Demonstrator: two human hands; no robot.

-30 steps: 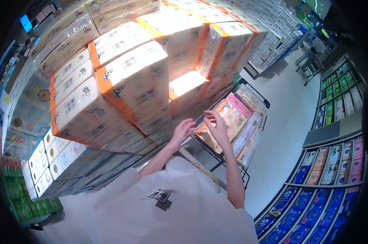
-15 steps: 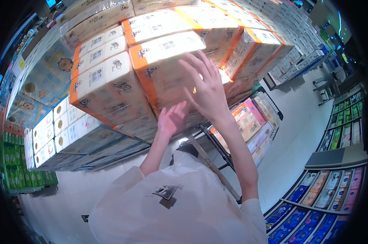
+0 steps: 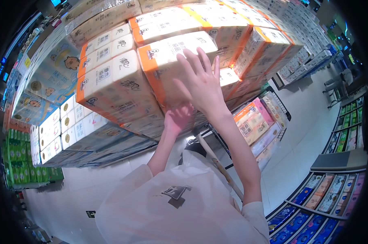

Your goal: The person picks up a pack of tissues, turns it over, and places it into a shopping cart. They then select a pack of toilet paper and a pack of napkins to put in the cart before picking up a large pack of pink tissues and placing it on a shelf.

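Observation:
A white multi-pack of tissues (image 3: 178, 46) with an orange band stands at the front of a tall stack. My right hand (image 3: 204, 87) is open over its front face, fingers spread and fingertips overlapping its top edge. Low on the same pack, my left hand (image 3: 179, 118) has its fingers curled in at the bottom edge, partly hidden against the wrapping. Just left of it sits a matching tissue pack (image 3: 110, 81) with black lettering.
A shopping cart (image 3: 287, 110) behind my right arm holds an orange-and-white tissue pack (image 3: 249, 122) and pink packs. White tissue packs (image 3: 76, 130) are stacked at left, green packs (image 3: 23, 162) beyond them. Shelves with blue packs (image 3: 297, 221) line the lower right.
My left hand has moved up against the pack's bottom edge and its fingers have curled. My right hand has come closer over the pack's face. The view has shifted slightly.

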